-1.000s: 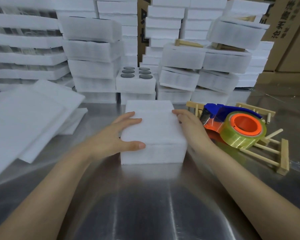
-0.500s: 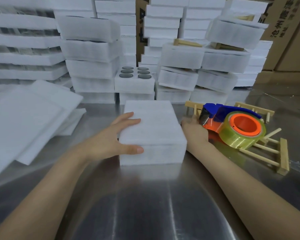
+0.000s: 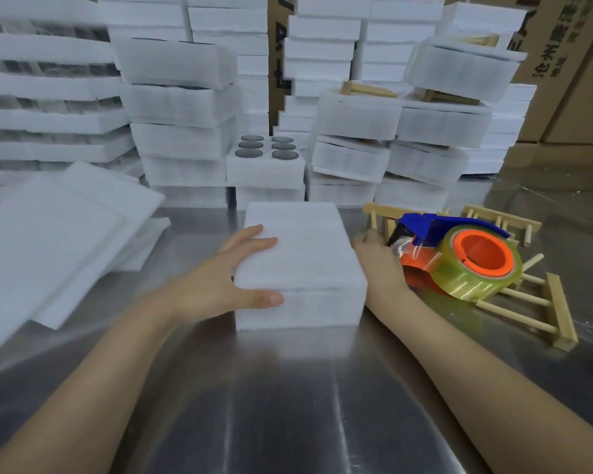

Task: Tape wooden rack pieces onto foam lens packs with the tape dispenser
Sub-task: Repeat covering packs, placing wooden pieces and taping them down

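Gleaming steel table [image 3: 288, 422] | foam packs [image 3: 182, 107] stacked behind | cardboard boxes [image 3: 569, 80] beyond

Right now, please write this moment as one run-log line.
left hand: rests on white foam lens pack | right hand: at blue-and-orange tape dispenser, grip unclear

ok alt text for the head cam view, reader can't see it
A person's left hand rests on a white rectangular foam pack on a shiny steel table, while the right hand is at a blue-and-orange tape dispenser lying on a pale wooden dowel rack. Stacks of white foam packs fill the background.
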`<state>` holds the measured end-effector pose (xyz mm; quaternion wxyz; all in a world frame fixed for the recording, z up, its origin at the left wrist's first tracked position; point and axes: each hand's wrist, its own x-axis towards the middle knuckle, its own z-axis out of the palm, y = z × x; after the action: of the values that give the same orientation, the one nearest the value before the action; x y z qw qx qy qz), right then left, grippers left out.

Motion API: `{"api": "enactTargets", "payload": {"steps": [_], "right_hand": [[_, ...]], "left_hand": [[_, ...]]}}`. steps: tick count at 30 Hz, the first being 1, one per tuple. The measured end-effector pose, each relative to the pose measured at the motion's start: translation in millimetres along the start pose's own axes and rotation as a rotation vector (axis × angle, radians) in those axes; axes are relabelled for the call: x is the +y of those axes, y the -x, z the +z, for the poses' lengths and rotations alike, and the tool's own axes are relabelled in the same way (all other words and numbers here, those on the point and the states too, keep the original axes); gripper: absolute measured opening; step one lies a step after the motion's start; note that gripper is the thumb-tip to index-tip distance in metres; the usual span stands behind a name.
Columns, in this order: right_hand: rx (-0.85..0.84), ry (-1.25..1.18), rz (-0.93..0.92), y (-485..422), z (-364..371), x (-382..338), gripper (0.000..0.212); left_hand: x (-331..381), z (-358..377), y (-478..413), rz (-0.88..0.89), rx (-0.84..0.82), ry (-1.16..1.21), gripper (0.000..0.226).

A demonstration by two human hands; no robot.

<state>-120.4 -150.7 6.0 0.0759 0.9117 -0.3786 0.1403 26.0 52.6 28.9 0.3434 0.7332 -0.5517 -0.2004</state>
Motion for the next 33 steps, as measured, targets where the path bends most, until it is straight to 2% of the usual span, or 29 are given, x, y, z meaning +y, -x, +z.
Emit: {"api": "enactTargets", "payload": {"steps": [3, 7, 8, 11, 13, 17, 19, 21, 23, 24, 27, 28, 30, 33], "right_hand": [[0.056, -0.019, -0.056, -0.8, -6.0, -2.1, 0.020], [0.161, -0.094, -0.087, -2.6, -15.1, 1.3, 0.025], [0.216, -0.166, -0.114, -1.2, -17.8, 2.2, 0.027], [0.469, -0.666, -0.174, 7.6, -29.4, 2.7, 0.020], [0.617, -0.688, -0.266, 16.5, -38.5, 2.6, 0.021], [0.648, -0.581, -0.442, 20.5, -50.9, 12.9, 0.020], [0.725, -0.557, -0.478, 19.7, -57.8, 19.3, 0.018], [0.794, -0.665, -0.465, 19.2, -65.3, 22.0, 0.019], [0.770, -0.762, -0.493, 22.1, -70.0, 18.9, 0.020], [0.699, -0.766, -0.549, 24.1, -71.0, 16.6, 0.020], [0.353, -0.630, -0.729, 30.2, -67.3, 8.7, 0.022], [0.290, -0.615, -0.752, 32.1, -65.8, 6.6, 0.022], [0.290, -0.749, -0.711, 34.7, -66.2, 3.9, 0.021], [0.400, -0.918, -0.565, 36.1, -69.8, 0.2, 0.023]], "left_hand": [[-0.4, 0.3, -0.4, 0.003, 0.004, -0.007, 0.094], [-1.9, 0.6, 1.1, -0.001, 0.001, 0.008, 0.091], [-2.4, 0.8, 1.1, -0.002, 0.000, 0.012, 0.090], [-3.6, 1.1, -0.1, 0.000, 0.003, 0.008, 0.089], [-4.6, 0.8, -0.8, 0.003, 0.007, 0.006, 0.089], [-3.8, -0.2, 0.0, -0.003, 0.006, -0.003, 0.092], [-1.9, -0.2, 0.7, -0.010, 0.006, -0.019, 0.093], [-0.3, 0.1, 1.7, -0.013, 0.008, -0.033, 0.094], [1.6, 0.1, 2.3, -0.016, 0.006, -0.035, 0.095], [2.6, 0.1, 2.4, -0.019, 0.004, -0.031, 0.095], [4.5, 1.0, 2.0, -0.022, 0.002, -0.046, 0.095], [4.4, 1.2, 2.0, -0.023, 0.003, -0.054, 0.097], [3.0, 0.9, 2.1, -0.031, 0.002, -0.062, 0.107], [0.7, 0.5, 1.7, -0.046, 0.004, -0.077, 0.119]]}}
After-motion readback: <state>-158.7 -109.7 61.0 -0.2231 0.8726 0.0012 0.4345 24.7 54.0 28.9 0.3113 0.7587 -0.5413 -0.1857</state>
